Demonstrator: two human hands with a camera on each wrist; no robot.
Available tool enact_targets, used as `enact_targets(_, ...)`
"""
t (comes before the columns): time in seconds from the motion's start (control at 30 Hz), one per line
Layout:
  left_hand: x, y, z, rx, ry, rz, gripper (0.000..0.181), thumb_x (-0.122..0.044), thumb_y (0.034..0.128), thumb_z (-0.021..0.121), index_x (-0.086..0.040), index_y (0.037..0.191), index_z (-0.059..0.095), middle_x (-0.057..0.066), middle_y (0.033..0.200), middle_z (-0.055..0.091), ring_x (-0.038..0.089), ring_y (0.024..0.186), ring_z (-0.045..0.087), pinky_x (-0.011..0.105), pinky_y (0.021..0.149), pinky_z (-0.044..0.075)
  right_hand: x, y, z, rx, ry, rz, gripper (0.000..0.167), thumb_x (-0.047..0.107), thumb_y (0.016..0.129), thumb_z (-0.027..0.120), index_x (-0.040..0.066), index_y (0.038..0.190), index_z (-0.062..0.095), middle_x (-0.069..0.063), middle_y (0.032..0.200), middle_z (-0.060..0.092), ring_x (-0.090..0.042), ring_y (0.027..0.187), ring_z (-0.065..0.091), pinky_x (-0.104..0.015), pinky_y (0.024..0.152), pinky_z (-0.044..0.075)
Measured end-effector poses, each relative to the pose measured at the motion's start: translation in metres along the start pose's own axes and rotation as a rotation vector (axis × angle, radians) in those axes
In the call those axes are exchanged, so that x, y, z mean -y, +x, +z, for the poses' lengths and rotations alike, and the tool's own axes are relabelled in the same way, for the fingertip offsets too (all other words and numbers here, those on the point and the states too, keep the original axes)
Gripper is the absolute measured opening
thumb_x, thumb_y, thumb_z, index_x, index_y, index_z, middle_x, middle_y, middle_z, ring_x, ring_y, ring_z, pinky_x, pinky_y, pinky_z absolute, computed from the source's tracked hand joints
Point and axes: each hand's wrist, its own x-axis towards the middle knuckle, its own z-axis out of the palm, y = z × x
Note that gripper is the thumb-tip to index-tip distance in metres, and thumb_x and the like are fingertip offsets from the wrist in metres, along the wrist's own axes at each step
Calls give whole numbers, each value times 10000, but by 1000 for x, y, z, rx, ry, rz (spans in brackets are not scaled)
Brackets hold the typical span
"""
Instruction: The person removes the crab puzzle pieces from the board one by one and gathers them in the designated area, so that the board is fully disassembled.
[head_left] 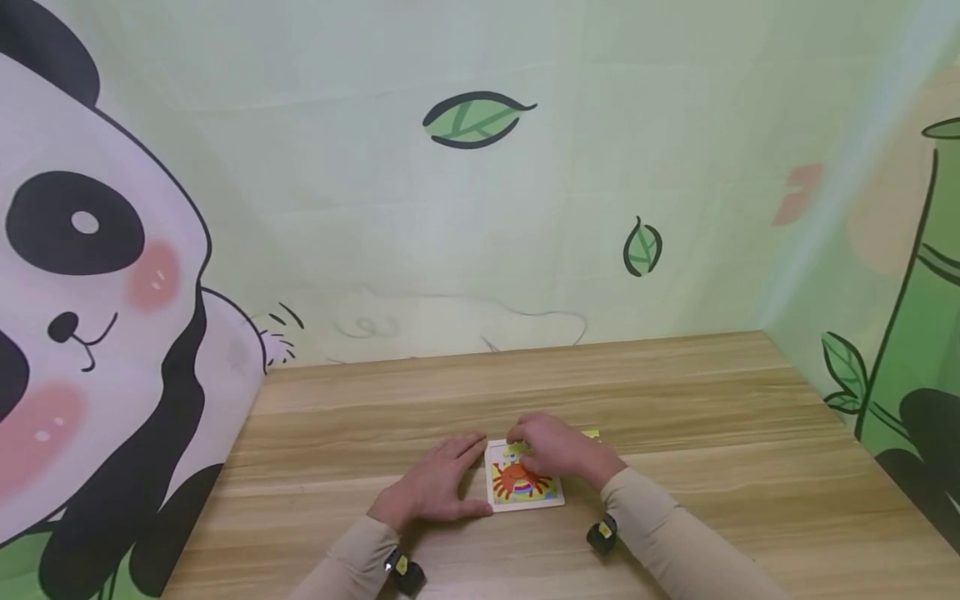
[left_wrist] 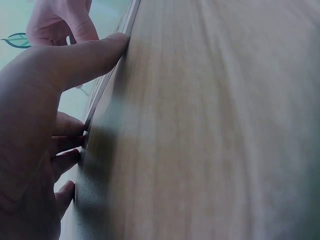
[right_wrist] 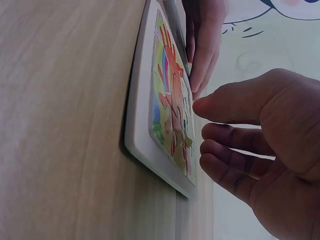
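Note:
A white-framed picture board (head_left: pixel 527 505) with a red crab on it lies flat on the wooden table. My left hand (head_left: pixel 438 483) rests beside its left edge, thumb and forefinger spread and touching the frame. In the left wrist view the left hand (left_wrist: pixel 30 110) has its thumb tip against the board's side. Over the board's upper right part is my right hand (head_left: pixel 558 450), which covers some of the picture. The right wrist view shows the right hand (right_wrist: pixel 280 130) with loosely bent fingers, its thumb tip close to the picture (right_wrist: pixel 170 95); no held thing is visible.
Just behind the right hand, a small yellow item (head_left: pixel 592 434) shows on the table (head_left: pixel 360 400); most of it is hidden. A cloth backdrop (head_left: pixel 360 167) with a panda and leaves stands along the table's back and sides.

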Motion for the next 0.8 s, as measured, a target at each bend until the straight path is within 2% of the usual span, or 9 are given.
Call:
enact_targets(0.47,-1,0,-2,3,-1,-2,987,-693,814,595,-66,1522,311,99,1576,314,266,1445,309,445,1201,264,6,5,3,46,-19,40,322,164,834,702,94,1149,704,-75,1131,656,-253,1093,591,-416,993,497)
enact_targets(0.8,0,0,0,15,1,-5,990,-704,815,585,-68,1522,310,96,1575,315,263,1445,311,441,1204,259,7,6,2,66,-21,31,342,168,827,713,89,1159,696,-88,1143,649,-259,1095,596,-418,990,502)
